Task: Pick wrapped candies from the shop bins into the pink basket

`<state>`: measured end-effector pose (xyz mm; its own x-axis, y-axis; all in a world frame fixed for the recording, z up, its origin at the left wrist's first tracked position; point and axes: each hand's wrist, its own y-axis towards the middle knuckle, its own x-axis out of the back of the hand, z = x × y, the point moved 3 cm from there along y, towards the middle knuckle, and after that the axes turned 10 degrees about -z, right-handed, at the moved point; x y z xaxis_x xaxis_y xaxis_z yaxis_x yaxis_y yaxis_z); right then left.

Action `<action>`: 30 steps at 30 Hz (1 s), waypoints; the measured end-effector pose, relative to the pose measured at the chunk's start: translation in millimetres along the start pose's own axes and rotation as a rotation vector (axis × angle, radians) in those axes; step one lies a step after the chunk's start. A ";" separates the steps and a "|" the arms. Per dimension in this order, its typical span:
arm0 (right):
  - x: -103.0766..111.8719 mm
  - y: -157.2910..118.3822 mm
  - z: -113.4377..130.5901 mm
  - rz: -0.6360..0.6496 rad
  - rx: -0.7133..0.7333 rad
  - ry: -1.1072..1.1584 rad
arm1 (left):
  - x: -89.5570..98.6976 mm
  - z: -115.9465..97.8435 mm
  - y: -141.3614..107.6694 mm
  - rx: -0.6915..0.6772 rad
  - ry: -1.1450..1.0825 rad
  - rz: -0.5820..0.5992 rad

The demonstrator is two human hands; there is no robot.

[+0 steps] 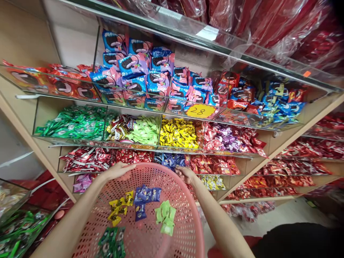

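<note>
The pink basket point(142, 233) is low in front of the shelves point(255, 164), tilted so that its inside shows. The left hand point(116, 172) has its grip closed over the far rim. The right hand point(186, 174) bends its fingers at the rim's right part, in front of the blue sweets point(168, 158); whether its grip clasps the rim or a sweet, I cannot tell. Inside the basket lie four small groups: yellow packets point(118, 208), purple packets point(145, 195), pale green packets point(166, 216) and dark green packets point(111, 242).

The basket blocks part of the lowest bins. Glass fronts stand before the biscuits point(134, 66), and a yellow tag point(200, 111) marked 28 covers some of them. Red bags point(282, 25) in clear plastic fill the top. More green sweets point(21, 229) sit at lower left; a dark shape point(298, 240) cuts into the lower right corner.
</note>
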<state>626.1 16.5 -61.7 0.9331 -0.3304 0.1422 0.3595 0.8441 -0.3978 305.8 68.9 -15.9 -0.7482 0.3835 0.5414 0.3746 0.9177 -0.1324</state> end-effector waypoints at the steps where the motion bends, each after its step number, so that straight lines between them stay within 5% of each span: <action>1: 3.4 -6.2 2.7 0.014 -0.003 0.022 | -0.5 -1.4 0.3 -0.004 -0.009 0.009; 5: 18.1 -36.2 8.7 0.058 0.010 0.114 | -2.2 -5.2 3.2 0.007 -0.015 0.030; 11: 31.6 -92.4 22.3 0.070 0.294 0.044 | -3.3 -12.7 7.8 -0.038 0.065 0.013; 17: 21.3 -142.6 43.9 0.106 0.397 -0.021 | -7.8 -11.7 12.8 -0.059 0.059 0.040; 21: -7.9 -154.9 32.0 0.232 0.235 -0.060 | -10.0 -11.3 13.4 -0.035 0.044 0.064; 30: -62.6 -136.2 -59.1 0.420 -0.326 -0.373 | -4.8 -11.2 7.9 -0.071 0.089 0.014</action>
<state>518.1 -102.7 -70.0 0.9558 0.2186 0.1966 -0.0042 0.6786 -0.7345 318.5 73.2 -10.2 -0.6923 0.3823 0.6120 0.4249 0.9015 -0.0825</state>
